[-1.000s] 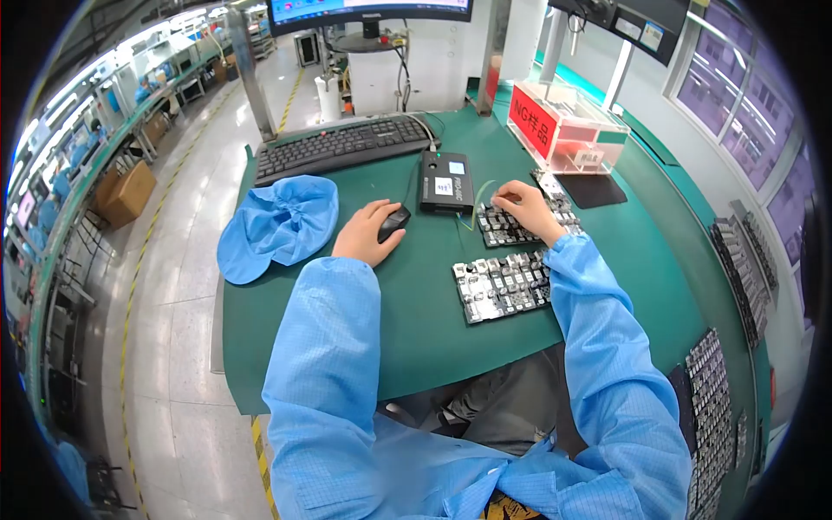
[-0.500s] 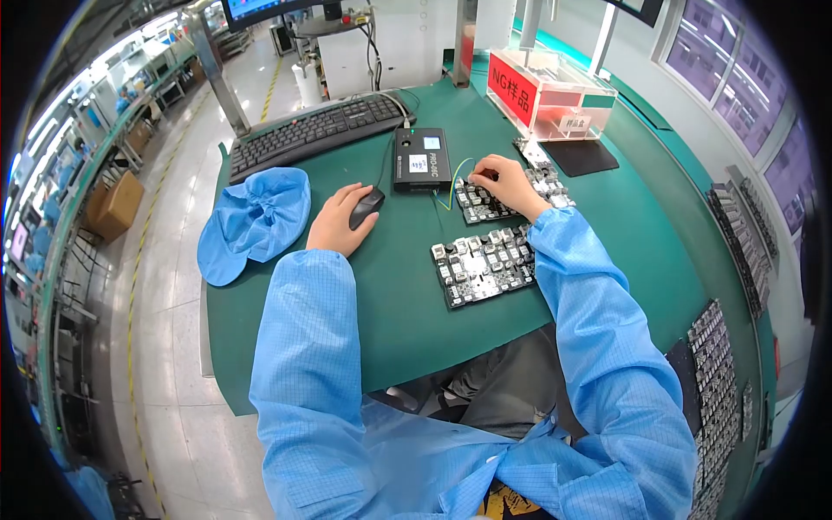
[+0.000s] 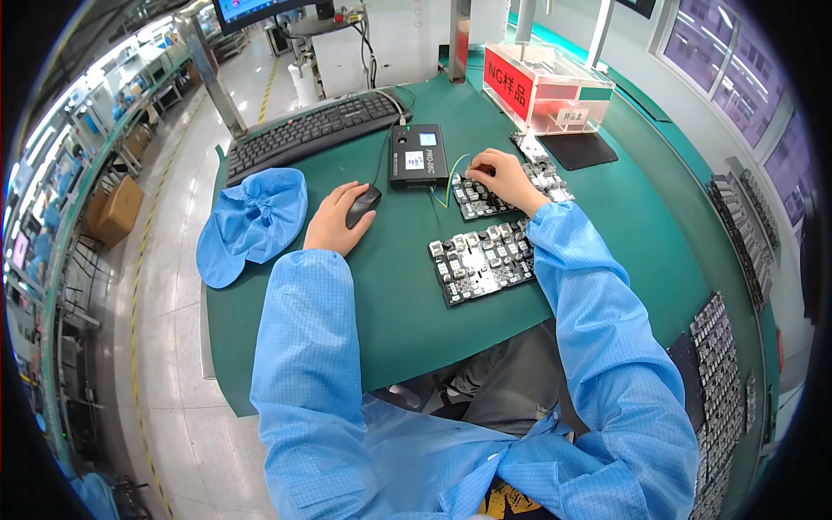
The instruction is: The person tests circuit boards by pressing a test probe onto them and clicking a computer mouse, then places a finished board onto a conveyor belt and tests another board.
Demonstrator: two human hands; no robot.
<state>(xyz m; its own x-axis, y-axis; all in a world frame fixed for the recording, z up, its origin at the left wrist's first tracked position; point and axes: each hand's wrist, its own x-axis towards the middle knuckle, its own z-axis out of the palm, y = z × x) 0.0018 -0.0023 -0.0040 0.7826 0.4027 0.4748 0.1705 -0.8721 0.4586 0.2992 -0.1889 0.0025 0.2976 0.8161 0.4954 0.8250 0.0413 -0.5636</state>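
Observation:
My left hand (image 3: 334,221) is curved around a black computer mouse (image 3: 364,206), thumb and fingers on either side of it. My right hand (image 3: 505,178) is in a pinch above the upper circuit board panel (image 3: 475,206). Thin yellow and green wires (image 3: 451,178) loop from a black tester box (image 3: 417,158) to its fingertips, which hide the wire ends. Whether they touch the board I cannot tell. Nearer to me, beside my right sleeve, a second circuit board panel (image 3: 478,265) with white and silver parts lies flat.
A black keyboard (image 3: 316,134) lies at the back left, with a blue cap (image 3: 253,221) in front. A clear box with a red label (image 3: 555,91) stands at the back right, by a dark flat pad (image 3: 578,151). More board panels (image 3: 718,390) line the right side.
The view has shifted slightly. Both hands keep their places, the left on the mouse and the right pinched over the upper panel.

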